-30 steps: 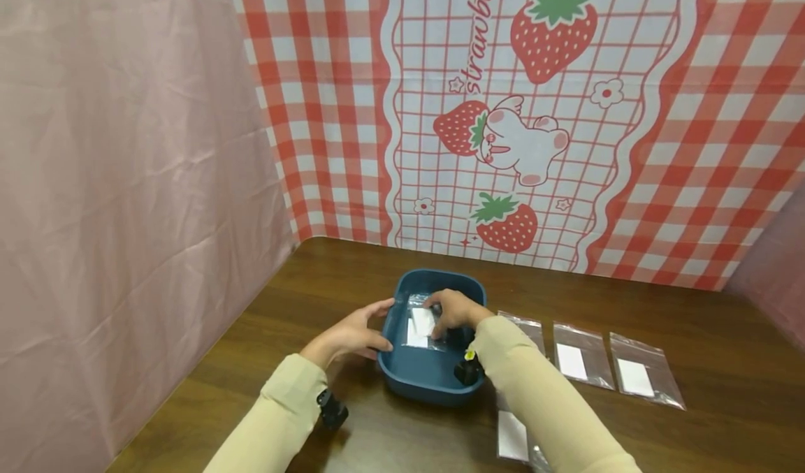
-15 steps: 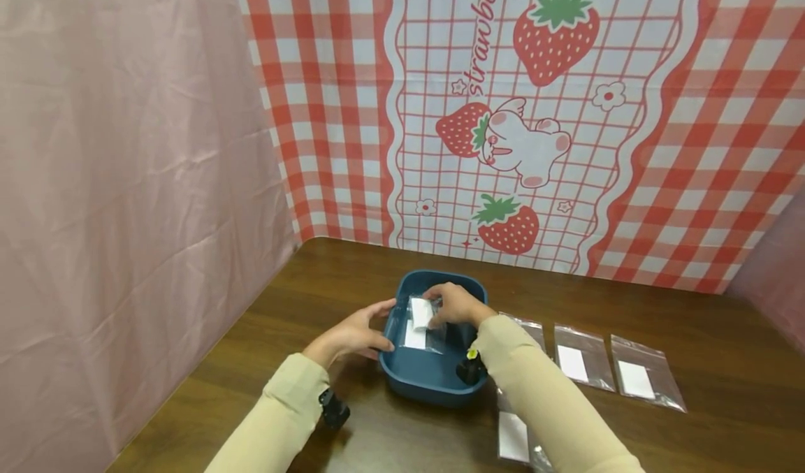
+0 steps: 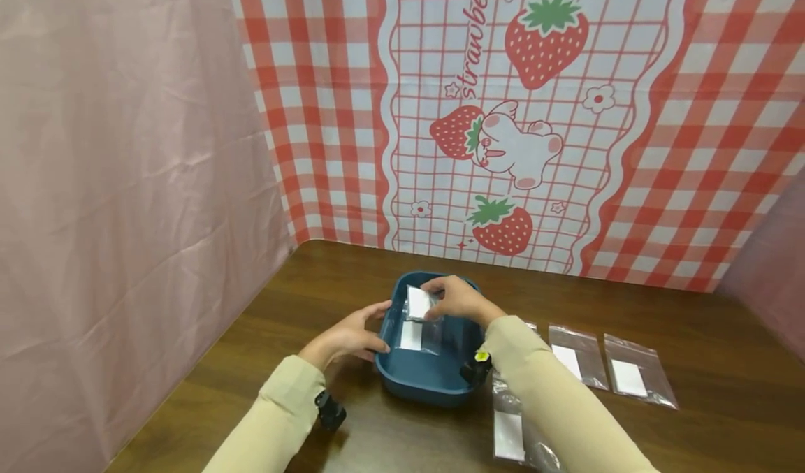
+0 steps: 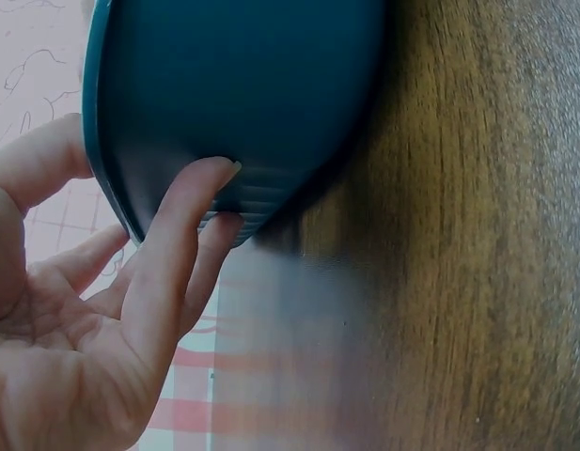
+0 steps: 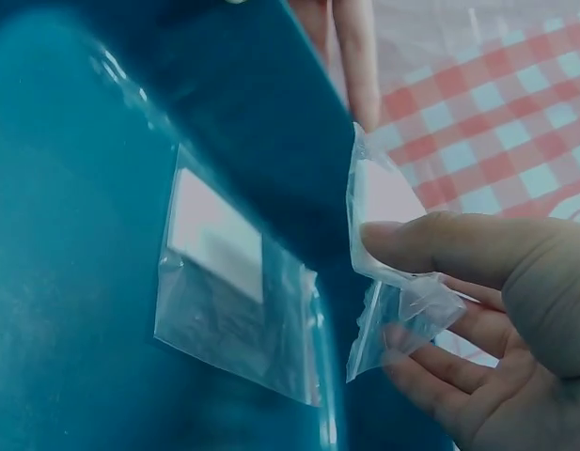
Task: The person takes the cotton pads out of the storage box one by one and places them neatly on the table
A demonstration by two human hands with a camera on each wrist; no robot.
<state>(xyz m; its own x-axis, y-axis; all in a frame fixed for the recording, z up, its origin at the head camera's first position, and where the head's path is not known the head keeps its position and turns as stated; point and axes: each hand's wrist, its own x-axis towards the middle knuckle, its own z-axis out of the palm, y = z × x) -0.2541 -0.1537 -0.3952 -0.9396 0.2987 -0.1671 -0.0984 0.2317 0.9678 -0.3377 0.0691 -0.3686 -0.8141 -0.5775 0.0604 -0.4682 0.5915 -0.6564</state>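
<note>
My right hand (image 3: pixel 462 298) pinches a clear zip bag (image 3: pixel 418 304) with a white insert, thumb on one face. It holds the bag above the floor of the blue bin (image 3: pixel 428 396). In the right wrist view the held bag (image 5: pixel 384 197) is bent, its clear part hanging near the fingers. Flat on the bin's bottom lies a second clear zip bag (image 5: pixel 214 310), also with a white insert. My left hand (image 3: pixel 346 335) rests against the bin's left side, fingers extended and spread. The left wrist view shows its fingertips touching the outer wall (image 4: pixel 233 85).
On the brown wooden table (image 3: pixel 264 361), right of the bin, lie several more clear bags with white inserts, such as one bag (image 3: pixel 638 372) at far right. Another bag (image 3: pixel 508 431) lies partly under the right forearm. A red checked cloth (image 3: pixel 339 124) hangs behind.
My right hand has lifted the bag from the one beneath it and moved it slightly toward the bin's far end. The left hand stays at the bin's side.
</note>
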